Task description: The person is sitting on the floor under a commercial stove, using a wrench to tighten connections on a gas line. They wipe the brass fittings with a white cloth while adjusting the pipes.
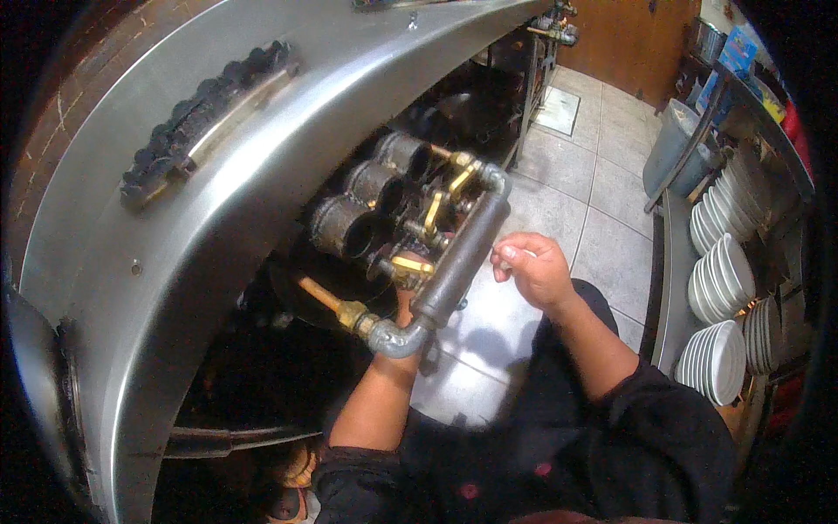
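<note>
A thick dark metal gas pipe [467, 253] with a grey elbow fitting [397, 339] at its near end slants across the front of a stove. Brass valves [433, 214] with yellow handles branch from it toward several round, sooty burner tubes [346, 229]. My left hand [407, 278] reaches up behind the pipe, beside the nearest yellow valve handle [412, 265]; its fingers are mostly hidden. Just right of the pipe, my right hand [534, 269] is closed, thumb against fingers. Whatever it holds is too small to make out.
The stove's broad steel edge [188, 231] curves along the left, with a row of black lumps [205, 118] on it. On the right, a shelf bears stacked white plates [711, 362]. Behind it stands a grey bin [676, 144]. Grey floor tiles [567, 162] lie between.
</note>
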Demonstrator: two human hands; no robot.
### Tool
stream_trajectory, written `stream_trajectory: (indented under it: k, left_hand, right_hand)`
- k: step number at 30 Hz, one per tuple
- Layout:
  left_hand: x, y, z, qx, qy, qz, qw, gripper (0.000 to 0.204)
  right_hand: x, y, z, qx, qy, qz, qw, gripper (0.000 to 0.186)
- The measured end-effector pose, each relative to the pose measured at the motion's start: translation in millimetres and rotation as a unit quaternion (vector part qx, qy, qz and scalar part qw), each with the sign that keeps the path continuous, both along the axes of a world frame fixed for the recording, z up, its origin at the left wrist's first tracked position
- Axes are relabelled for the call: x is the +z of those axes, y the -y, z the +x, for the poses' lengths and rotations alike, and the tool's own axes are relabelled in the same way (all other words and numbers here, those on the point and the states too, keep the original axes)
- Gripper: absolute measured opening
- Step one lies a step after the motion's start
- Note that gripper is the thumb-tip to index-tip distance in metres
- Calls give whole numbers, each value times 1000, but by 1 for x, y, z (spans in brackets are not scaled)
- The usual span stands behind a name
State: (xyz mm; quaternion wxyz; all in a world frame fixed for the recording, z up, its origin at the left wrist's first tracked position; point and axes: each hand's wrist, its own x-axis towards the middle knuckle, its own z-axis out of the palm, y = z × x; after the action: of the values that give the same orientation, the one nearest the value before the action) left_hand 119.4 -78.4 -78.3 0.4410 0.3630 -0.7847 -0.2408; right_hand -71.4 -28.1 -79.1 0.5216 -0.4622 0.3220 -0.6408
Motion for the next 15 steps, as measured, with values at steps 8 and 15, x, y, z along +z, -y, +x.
stream_trajectory:
  k: [8,15]
  left_hand:
    - [-49,52,42,-45,-167,201,964,36]
    - [52,21,76,277,-127,12,952,31]
  right_hand:
    - [36,-2,2,-179,-141,-90,970,16]
    - [121,-13,53,-234,-213,-466,826,17]
